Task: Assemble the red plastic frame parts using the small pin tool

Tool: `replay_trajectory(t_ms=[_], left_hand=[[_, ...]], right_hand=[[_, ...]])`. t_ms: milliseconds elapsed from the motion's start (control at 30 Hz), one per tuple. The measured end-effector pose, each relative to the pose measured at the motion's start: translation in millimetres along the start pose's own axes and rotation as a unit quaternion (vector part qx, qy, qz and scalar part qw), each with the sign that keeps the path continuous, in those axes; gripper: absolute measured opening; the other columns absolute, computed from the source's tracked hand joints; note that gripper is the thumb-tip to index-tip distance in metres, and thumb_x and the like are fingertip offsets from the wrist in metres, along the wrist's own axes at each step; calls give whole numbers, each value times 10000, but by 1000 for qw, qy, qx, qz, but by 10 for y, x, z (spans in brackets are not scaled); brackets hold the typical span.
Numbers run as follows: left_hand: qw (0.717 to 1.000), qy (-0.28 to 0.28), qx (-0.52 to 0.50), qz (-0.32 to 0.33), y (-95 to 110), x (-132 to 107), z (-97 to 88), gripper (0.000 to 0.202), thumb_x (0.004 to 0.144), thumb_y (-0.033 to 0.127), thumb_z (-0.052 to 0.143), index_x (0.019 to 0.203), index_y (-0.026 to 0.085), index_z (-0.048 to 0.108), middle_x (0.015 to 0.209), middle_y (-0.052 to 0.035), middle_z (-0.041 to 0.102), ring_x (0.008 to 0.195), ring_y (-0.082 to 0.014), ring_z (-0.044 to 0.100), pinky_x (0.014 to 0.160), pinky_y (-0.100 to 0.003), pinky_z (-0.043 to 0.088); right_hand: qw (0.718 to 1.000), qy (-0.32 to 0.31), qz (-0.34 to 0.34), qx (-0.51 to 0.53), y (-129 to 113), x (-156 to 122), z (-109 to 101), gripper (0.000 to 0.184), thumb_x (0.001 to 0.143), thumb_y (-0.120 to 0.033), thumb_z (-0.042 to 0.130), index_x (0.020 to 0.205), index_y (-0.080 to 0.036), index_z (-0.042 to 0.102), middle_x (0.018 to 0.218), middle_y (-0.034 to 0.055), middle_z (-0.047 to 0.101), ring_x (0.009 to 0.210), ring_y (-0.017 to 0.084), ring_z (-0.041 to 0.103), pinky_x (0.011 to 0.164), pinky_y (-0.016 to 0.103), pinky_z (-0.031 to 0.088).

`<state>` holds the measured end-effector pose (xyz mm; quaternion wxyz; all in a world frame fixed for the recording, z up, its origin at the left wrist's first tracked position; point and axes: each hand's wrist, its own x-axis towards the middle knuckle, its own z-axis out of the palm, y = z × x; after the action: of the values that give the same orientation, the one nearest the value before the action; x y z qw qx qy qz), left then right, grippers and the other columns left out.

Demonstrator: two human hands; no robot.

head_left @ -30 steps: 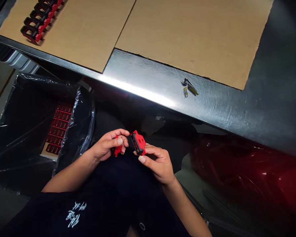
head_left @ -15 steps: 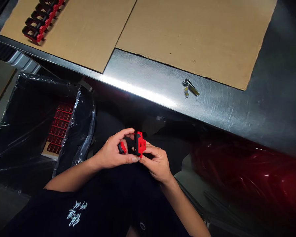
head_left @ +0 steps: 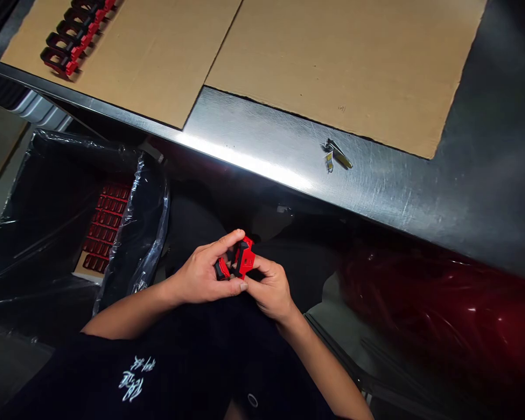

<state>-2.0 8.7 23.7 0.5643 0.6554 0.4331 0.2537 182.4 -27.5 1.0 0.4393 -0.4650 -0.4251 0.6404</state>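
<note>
In front of my body, both hands hold a red and black plastic part (head_left: 246, 261), its flat red face turned toward the right. My left hand (head_left: 201, 269) closes around its left side, thumb below and forefinger above. A second, smaller-looking red and black piece (head_left: 221, 269) shows within the curl of that same hand. From the right, my right hand (head_left: 272, 287) pinches the part's lower red side between thumb and fingers. Some of my fingertips are hidden behind the parts.
A metal table (head_left: 262, 157) runs across, bearing cardboard sheets (head_left: 332, 64). A row of red and black parts (head_left: 72, 38) stands at the upper left. A nail clipper (head_left: 339, 154) lies near the edge. At left, a plastic-lined bin (head_left: 35, 227) holds rows of red parts (head_left: 105, 224).
The red and black part has tilted and shifted slightly left, closer to the second piece. My right hand has moved left with it, and my left forefinger reaches further over its top.
</note>
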Motion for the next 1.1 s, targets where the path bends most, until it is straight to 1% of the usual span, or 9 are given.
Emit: replay_trajectory(t_ms=[100,200,300,400,500,633,700,900,1100], left_hand=[[1000,3,17,17,-6,-14,-7,825,799,304,805,1537,235,443,1200,-97,741,1001,-241,756,938,-379,622],[999,6,25,24,-8,-26,-23,820,796,269,795,1534,228,439,1210,-94,736,886,-191,759,888,-341,634],[999,9,34,40,-14,-34,-36,821,788,252,792,1530,234,440,1242,-95,728,866,-178,760,866,-331,644],[998,2,36,48,-23,-39,-37,818,781,252,798,1522,242,452,1279,-100,721,846,-172,763,840,-321,654],[998,-3,38,58,-33,-39,-28,827,785,261,800,1531,255,442,1315,-100,713,850,-174,772,844,-319,659],[991,20,77,104,-50,-29,-19,814,791,255,796,1529,272,453,1351,-104,693,1112,-239,745,987,-364,625],[987,25,91,130,-60,-26,-20,807,808,236,774,1541,277,439,1319,-104,700,1154,-239,727,994,-363,621],[975,21,144,168,-93,-31,-14,857,844,196,713,1602,280,321,1312,-121,686,1065,-216,747,870,-320,656],[950,46,225,210,-123,-21,12,874,875,184,678,1624,210,229,1285,-151,699,1043,-235,754,824,-338,670]], right_hand=[[1000,-12,-15,-15,-36,10,9,4,846,-251,783,845,-251,787,831,13,778,765,201,730,768,327,593],[998,-26,-40,-42,-53,21,-42,133,867,-167,694,866,-257,792,856,13,773,785,190,725,772,315,578],[999,-6,-37,-27,-38,11,-134,196,877,-146,652,908,-268,802,907,16,780,824,183,730,786,303,570],[1000,16,-10,22,-41,-13,-204,166,901,-200,673,958,-280,806,897,14,790,821,179,730,788,295,569],[997,9,15,77,-80,-30,-207,133,909,-297,721,1017,-284,797,918,19,789,811,176,716,796,299,565],[993,4,33,112,-112,-39,-151,172,881,-372,781,1030,-288,788,896,6,761,794,162,680,786,287,542],[992,2,37,118,-110,-41,-133,176,878,-383,790,1025,-288,787,884,3,757,785,158,674,775,280,533],[992,-9,29,124,-148,-39,-145,192,886,-390,786,1047,-285,788,909,9,757,799,159,674,792,285,533],[995,-16,6,102,-195,-26,-152,220,898,-438,767,1049,-279,790,915,17,756,821,173,678,799,303,539]])
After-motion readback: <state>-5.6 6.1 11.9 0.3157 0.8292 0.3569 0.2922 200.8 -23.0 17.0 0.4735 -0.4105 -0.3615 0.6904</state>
